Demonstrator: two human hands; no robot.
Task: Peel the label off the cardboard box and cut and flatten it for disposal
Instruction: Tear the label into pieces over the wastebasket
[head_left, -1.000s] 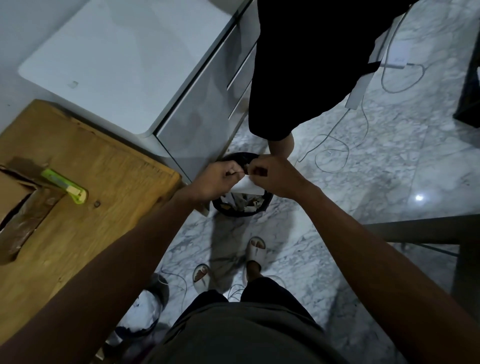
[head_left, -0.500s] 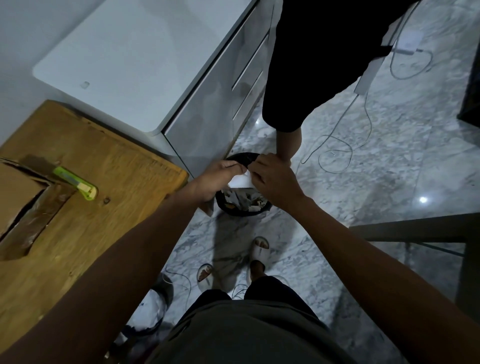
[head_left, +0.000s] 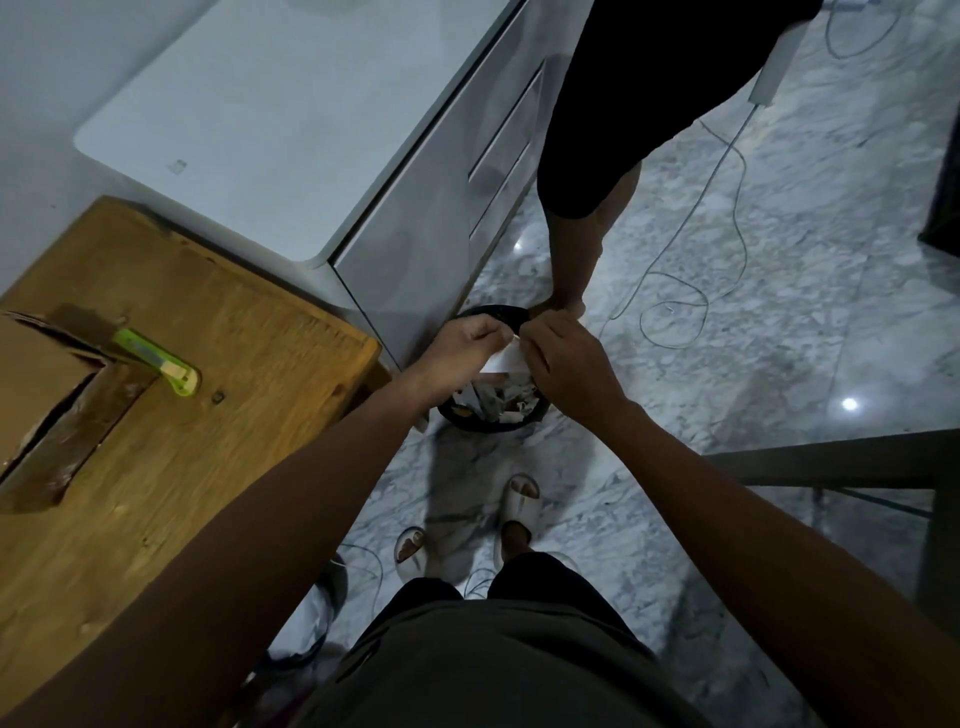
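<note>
Open marble floor (head_left: 779, 364) lies right of the black bin (head_left: 493, 423), while the grey cabinet (head_left: 415, 249), wooden table's corner (head_left: 358, 353) and a standing person's leg (head_left: 576, 260) crowd its other sides.

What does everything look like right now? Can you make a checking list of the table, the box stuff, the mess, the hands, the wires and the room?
Surface: wooden table, worn top, at the left.
Job's things: cardboard box on the table, torn flap open; green utility knife beside it; white label piece held over the black bin.
Clutter: paper scraps inside the bin; a bag on the floor by the table.
Hands: left hand and right hand both pinch the label piece with their fingers.
Cables: white cable looped on the marble floor.
Surroundings: grey drawer cabinet; another person's leg behind the bin.
</note>
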